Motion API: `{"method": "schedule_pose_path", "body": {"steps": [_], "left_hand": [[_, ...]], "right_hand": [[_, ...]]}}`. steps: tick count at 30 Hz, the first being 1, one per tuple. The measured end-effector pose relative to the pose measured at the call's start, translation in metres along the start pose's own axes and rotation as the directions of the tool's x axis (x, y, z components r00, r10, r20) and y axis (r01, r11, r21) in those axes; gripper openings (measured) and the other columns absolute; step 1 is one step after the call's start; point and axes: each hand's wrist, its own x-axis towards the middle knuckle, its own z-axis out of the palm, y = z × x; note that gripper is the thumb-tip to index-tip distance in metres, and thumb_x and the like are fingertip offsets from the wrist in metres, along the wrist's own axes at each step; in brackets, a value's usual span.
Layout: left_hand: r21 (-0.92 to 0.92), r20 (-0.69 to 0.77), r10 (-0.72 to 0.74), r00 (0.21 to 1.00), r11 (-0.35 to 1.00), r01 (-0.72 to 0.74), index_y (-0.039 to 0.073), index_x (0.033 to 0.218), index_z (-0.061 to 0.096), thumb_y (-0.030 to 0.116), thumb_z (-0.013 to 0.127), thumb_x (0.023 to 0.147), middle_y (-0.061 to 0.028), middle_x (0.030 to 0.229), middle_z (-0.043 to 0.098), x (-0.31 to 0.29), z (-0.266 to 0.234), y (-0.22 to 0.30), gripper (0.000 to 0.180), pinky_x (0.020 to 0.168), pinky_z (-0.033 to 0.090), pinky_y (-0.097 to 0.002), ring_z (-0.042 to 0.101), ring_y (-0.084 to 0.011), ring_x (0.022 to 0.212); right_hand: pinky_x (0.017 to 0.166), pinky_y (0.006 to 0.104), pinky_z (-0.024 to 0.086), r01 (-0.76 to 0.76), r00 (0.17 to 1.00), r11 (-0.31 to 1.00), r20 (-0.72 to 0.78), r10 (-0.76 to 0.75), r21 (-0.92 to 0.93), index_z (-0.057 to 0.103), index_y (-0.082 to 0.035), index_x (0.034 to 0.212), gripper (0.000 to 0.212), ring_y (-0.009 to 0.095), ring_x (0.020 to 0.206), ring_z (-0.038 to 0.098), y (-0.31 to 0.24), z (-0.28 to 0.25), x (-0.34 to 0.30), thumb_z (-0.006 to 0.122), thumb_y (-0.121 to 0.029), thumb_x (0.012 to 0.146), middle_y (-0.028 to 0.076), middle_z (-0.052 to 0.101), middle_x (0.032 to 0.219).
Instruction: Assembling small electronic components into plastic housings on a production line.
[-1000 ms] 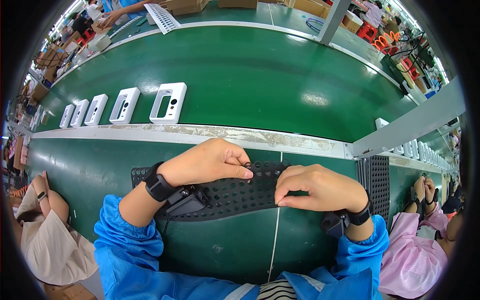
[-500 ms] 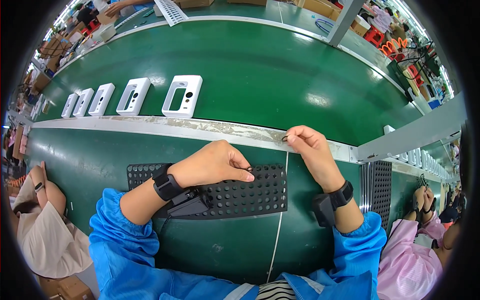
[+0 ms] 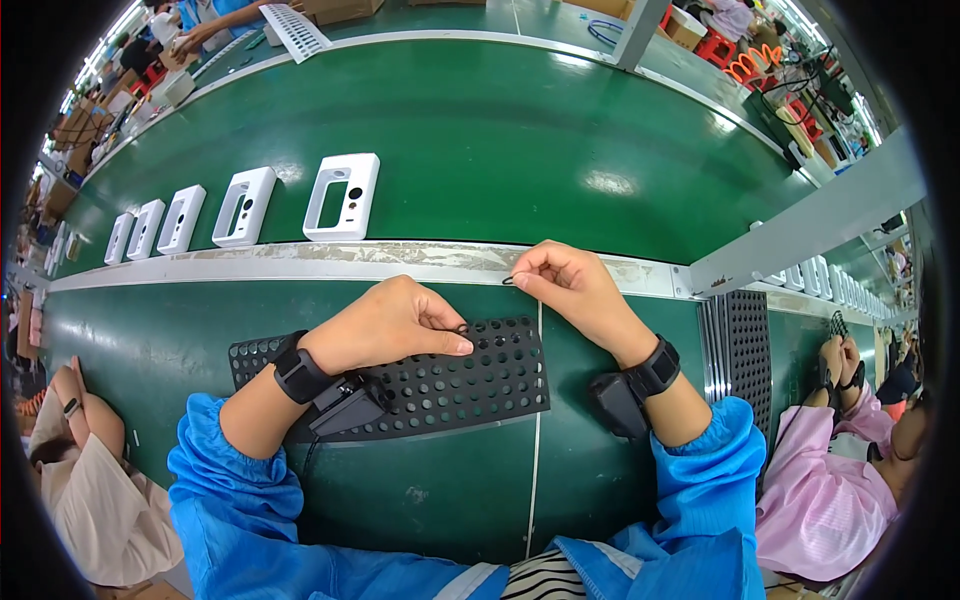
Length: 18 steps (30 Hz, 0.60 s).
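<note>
Against the metal rail (image 3: 300, 262) at the far edge of my bench, my right hand (image 3: 575, 290) pinches a small dark ring (image 3: 508, 281) between thumb and forefinger, other fingers curled. My left hand (image 3: 390, 325) lies on the black perforated mat (image 3: 470, 375), fingertips pressed together on a second small ring (image 3: 462, 329) near the mat's far edge. Judged step: picking rings off the mat, one per hand; the next move would call for a steady pinch so neither ring slips. A thin white line (image 3: 535, 440) runs from the rail toward my body, along the mat's right edge. Beyond the rail, white rectangular housings (image 3: 343, 197) with windows stand in a row on the green belt (image 3: 520, 140). Brown cardboard boxes (image 3: 340, 8) sit at the belt's far edge; labels are unreadable.
</note>
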Motion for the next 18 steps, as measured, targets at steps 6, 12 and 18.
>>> {"method": "schedule_pose_path", "body": {"steps": [6, 12, 18], "left_hand": [[0.001, 0.01, -0.034, 0.999, 0.999, 0.034, -0.001, 0.093, 0.068, 0.014, 0.072, 0.077, -0.0044, 0.076, 0.067, 0.0002, -0.0005, 0.0024, 0.023, 0.063, 0.046, -0.0212, 0.057, -0.0056, 0.065], [0.046, 0.014, -0.05, 0.999, 0.998, 0.049, -0.001, 0.088, 0.068, 0.016, 0.071, 0.079, -0.0031, 0.074, 0.066, -0.0002, -0.0006, 0.0042, 0.02, 0.064, 0.046, -0.021, 0.057, -0.0054, 0.067], [0.05, 0.028, -0.052, 0.998, 0.997, 0.05, -0.001, 0.089, 0.068, 0.016, 0.07, 0.079, -0.0034, 0.076, 0.067, -0.0016, -0.0017, 0.0053, 0.02, 0.065, 0.046, -0.0209, 0.057, -0.0055, 0.067]], "right_hand": [[0.07, 0.0192, 0.042, 0.005, 1.0, 1.0, -0.006, -0.005, -0.021, 0.059, -0.003, 0.091, 0.007, 0.003, 0.078, 0.051, 0.0009, 0.0005, 0.0005, 0.058, -0.009, 0.088, -0.002, 0.058, 0.087], [0.067, 0.0182, 0.04, 0.022, 0.999, 0.991, 0.027, -0.019, -0.13, 0.06, -0.004, 0.09, 0.006, 0.003, 0.075, 0.049, -0.0044, -0.0001, -0.0009, 0.06, -0.009, 0.087, -0.003, 0.058, 0.087], [0.066, 0.018, 0.039, 0.026, 1.0, 0.99, 0.007, -0.026, -0.139, 0.06, -0.004, 0.089, 0.005, 0.003, 0.074, 0.048, -0.0042, 0.0029, -0.0004, 0.06, -0.009, 0.086, -0.003, 0.058, 0.087]]}}
